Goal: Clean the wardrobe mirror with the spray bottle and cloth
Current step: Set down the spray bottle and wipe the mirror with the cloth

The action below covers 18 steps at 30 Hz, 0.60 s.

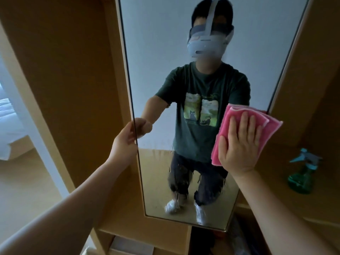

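Note:
A tall wardrobe mirror [156,74] fills the middle of the view, with wet streaks across its lower part. My right hand [239,144] lies flat, fingers spread, pressing a folded pink cloth [228,126] against the glass near the mirror's right edge. My left hand [127,138] grips the mirror door's left edge at about the same height. A green spray bottle [301,177] with a teal trigger head stands alone on a wooden shelf at the right, apart from both hands.
Wooden wardrobe panels [77,70] flank the mirror on both sides. Below the mirror is a dark open compartment [211,242]. A pale floor and the corner of a white bed [11,129] show at far left.

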### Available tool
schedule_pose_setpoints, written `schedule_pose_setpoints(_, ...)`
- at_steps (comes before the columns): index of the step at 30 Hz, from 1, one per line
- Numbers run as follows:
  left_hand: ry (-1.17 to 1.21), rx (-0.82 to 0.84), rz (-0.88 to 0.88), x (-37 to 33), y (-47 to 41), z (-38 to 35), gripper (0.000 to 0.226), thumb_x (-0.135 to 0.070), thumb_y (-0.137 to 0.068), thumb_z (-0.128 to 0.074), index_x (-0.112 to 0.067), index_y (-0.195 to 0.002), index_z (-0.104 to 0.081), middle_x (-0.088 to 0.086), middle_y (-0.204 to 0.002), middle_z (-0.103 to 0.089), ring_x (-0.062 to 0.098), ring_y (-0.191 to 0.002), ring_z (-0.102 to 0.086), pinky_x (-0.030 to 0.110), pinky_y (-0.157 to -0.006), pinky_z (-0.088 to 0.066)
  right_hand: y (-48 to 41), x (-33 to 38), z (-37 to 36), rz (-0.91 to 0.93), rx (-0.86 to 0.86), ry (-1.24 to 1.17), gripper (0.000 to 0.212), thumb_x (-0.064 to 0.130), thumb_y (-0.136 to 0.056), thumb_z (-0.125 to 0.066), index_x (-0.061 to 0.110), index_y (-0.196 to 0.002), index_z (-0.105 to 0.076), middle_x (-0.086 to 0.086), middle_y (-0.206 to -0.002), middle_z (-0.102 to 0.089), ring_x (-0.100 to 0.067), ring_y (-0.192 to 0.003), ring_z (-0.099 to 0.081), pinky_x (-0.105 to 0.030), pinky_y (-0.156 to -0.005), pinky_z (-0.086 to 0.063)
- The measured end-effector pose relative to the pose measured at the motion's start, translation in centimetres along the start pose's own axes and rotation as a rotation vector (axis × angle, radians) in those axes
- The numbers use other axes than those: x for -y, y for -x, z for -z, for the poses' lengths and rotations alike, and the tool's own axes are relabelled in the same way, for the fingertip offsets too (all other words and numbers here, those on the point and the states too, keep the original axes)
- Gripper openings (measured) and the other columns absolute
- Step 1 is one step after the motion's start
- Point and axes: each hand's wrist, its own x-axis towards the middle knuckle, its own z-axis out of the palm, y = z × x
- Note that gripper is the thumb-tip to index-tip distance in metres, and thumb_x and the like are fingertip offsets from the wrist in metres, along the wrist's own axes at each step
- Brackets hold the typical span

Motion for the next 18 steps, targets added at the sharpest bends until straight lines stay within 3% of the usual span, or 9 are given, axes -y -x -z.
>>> schedule_pose_setpoints(7,0.016,-0.055,-0.100,2.8,0.6,-1.1,0.051,0.015,-0.080,-0.054,-0.026,-0.108,-0.060,-0.005,-0.103,-0.070,0.015,-0.098,-0.067,0.039,-0.082,-0.058,-0.5,0.5,-0.4,-0.011,-0.080,0.037,0.061,0.039,-0.100,-0.027,0.009,-0.153,-0.018,-0.021,-0.158,-0.017,-0.038,-0.147,-0.010,-0.051,-0.120,-0.002)
schedule_pose_setpoints(10,0.059,-0.051,-0.144,4.0,0.7,-1.5,0.045,0.018,-0.076,-0.057,-0.020,-0.102,-0.057,0.001,-0.100,-0.071,0.021,-0.094,-0.069,0.044,-0.078,-0.059,-0.6,0.5,-0.3,0.006,-0.104,0.069,0.060,0.038,-0.101,-0.024,0.008,-0.152,-0.019,-0.022,-0.158,-0.018,-0.039,-0.146,-0.012,-0.052,-0.120,-0.003)
schedule_pose_setpoints(15,0.178,-0.170,-0.221,6.4,1.1,-2.9,0.041,0.018,-0.070,-0.037,-0.012,-0.091,-0.057,0.012,-0.088,-0.068,0.027,-0.088,-0.068,0.051,-0.079,-0.056,-0.6,0.2,-0.4,0.019,-0.123,0.147,0.060,0.038,-0.101,-0.018,0.009,-0.153,-0.016,-0.019,-0.159,-0.015,-0.037,-0.147,-0.011,-0.052,-0.120,-0.006)
schedule_pose_setpoints(18,0.157,-0.255,-0.271,8.8,2.2,-4.5,0.039,0.010,-0.071,-0.033,-0.008,-0.095,-0.057,0.004,-0.074,-0.057,0.022,-0.077,-0.058,0.041,-0.073,-0.049,-0.3,0.3,-0.4,0.031,-0.129,0.190,0.060,0.038,-0.101,-0.015,0.010,-0.154,-0.015,-0.018,-0.159,-0.014,-0.036,-0.147,-0.010,-0.050,-0.120,-0.004)
